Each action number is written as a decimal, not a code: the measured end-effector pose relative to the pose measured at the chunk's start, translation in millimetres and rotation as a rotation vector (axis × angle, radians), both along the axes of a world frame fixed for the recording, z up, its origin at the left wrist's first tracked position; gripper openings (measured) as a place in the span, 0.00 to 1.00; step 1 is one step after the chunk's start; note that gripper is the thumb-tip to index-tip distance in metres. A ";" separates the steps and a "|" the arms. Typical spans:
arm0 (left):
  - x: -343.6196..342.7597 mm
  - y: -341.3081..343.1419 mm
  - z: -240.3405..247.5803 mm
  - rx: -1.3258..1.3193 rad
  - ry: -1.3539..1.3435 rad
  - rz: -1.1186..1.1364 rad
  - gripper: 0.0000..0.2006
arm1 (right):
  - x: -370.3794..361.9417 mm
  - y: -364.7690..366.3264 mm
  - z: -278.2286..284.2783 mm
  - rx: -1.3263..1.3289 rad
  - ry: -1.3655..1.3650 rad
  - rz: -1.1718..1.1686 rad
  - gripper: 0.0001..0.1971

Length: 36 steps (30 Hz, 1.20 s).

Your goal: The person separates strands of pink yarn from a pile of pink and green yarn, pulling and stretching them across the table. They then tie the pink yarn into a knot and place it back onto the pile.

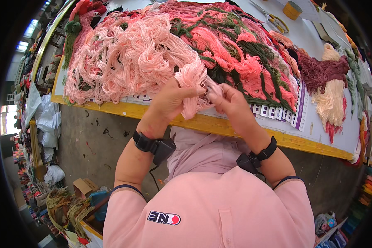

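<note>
A: Where is the pale pink thread skein (190, 76) held?
B: At the desk's (293, 144) near edge, in the left hand (173, 100), thumb and fingers curled; pale strands (212, 90) are pinched by the right hand (233, 102).
A: How should it be handled?
B: Gently, probably, so that knots are avoided; fine, loosely looped strands are seen.

Around us, a grey floor (84, 144) flecked with dark scraps (107, 132), a white worktop (111, 108) edged in yellow, bright windows (10, 120) at left
</note>
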<state>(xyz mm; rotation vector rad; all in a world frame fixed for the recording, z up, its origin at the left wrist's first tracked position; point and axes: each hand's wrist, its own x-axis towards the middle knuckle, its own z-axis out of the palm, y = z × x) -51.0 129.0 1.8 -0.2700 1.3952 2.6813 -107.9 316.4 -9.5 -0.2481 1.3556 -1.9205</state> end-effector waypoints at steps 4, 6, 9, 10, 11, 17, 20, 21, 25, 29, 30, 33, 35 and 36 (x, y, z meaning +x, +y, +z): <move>-1.2 1.7 -3.4 0.071 -0.030 -0.008 0.19 | -0.8 0.0 4.6 0.097 0.154 0.082 0.08; -1.8 0.2 -4.6 0.077 -0.046 0.015 0.19 | -2.0 0.1 3.5 0.025 0.089 0.021 0.09; -3.9 2.0 -5.7 0.139 -0.065 -0.025 0.17 | -2.1 1.7 -4.4 -0.018 -0.042 -0.001 0.09; -4.6 1.5 -8.2 0.142 -0.065 -0.017 0.16 | 1.8 -5.1 -1.5 0.023 0.038 0.021 0.09; -5.2 1.2 -9.6 0.145 -0.064 -0.009 0.16 | 4.2 -9.3 0.2 0.063 0.118 0.043 0.08; -6.5 2.4 -9.5 0.155 -0.132 0.052 0.17 | 6.4 -13.7 -6.8 -0.018 0.026 -0.036 0.07; -5.1 2.9 -9.4 0.135 -0.099 0.057 0.17 | 7.6 -13.8 -1.6 -0.003 0.010 -0.036 0.06; -4.7 3.4 -9.9 0.135 -0.100 0.058 0.17 | 8.1 -14.6 0.4 0.026 0.015 -0.032 0.05; -4.4 8.7 -8.1 0.113 -0.072 0.071 0.17 | 9.4 -19.2 -6.6 0.009 0.015 -0.050 0.05; -3.5 7.8 -7.8 0.120 -0.081 0.086 0.18 | 10.4 -16.2 -7.3 -0.004 0.000 -0.086 0.06; -2.5 6.7 -7.2 0.120 -0.081 0.088 0.18 | 10.6 -15.1 -6.1 -0.020 -0.011 -0.078 0.06; -1.0 6.2 -1.6 0.136 -0.091 0.122 0.18 | 11.2 -13.9 0.4 -0.036 -0.026 -0.074 0.06; -0.6 8.5 6.9 0.080 -0.059 0.120 0.18 | 9.2 -9.8 -0.3 -0.014 -0.007 -0.056 0.06; -0.2 7.8 5.7 0.080 -0.058 0.118 0.18 | 8.3 -8.0 -0.7 0.008 0.013 -0.036 0.06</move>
